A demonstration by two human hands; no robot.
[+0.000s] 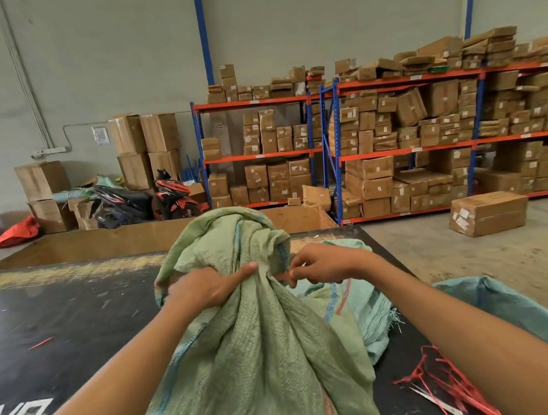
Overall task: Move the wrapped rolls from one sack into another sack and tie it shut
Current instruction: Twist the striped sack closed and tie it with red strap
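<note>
The green sack (247, 341) is stood upright on the black mat (55, 320), its mouth gathered into a bunched neck. The neck is gripped by the left hand (203, 286), fingers curled round the cloth. Just right of the neck, a red tie (282, 275) is pinched by the right hand (321, 263). Behind the sack a paler sack (363, 303) is lying flat; more red ties (446, 382) are heaped at its right.
</note>
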